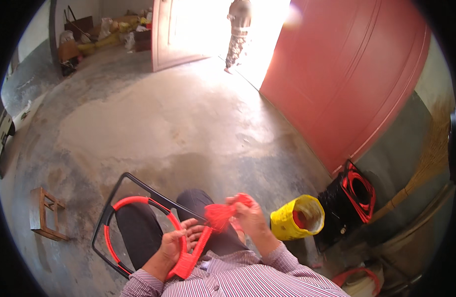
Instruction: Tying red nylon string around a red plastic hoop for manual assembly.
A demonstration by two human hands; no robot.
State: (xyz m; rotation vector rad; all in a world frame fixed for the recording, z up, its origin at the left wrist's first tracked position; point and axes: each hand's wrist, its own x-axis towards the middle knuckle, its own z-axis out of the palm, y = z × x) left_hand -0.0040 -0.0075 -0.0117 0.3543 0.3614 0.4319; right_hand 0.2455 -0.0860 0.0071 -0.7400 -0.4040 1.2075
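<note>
A black tubular frame [134, 179] with rounded corners rests across my lap. Inside it is a hoop [134, 200] wrapped in red cord with black gaps, and a flat red woven band [192, 261] runs along its right side. My left hand [176, 243] has the hoop's right side between thumb and fingers, its fingers loosely curled. To the right, my right hand [250, 217] is closed on a loose bundle of red cord [219, 217], slightly blurred, just above the band's upper end.
A yellow bucket-like container [289, 220] with something red inside stands at right, beside stacked black-and-red frames [354, 195]. A small wooden stool [47, 215] is at left. Brooms [421, 168] lean by the right wall. A person [239, 34] stands at the bright doorway between red doors [346, 74].
</note>
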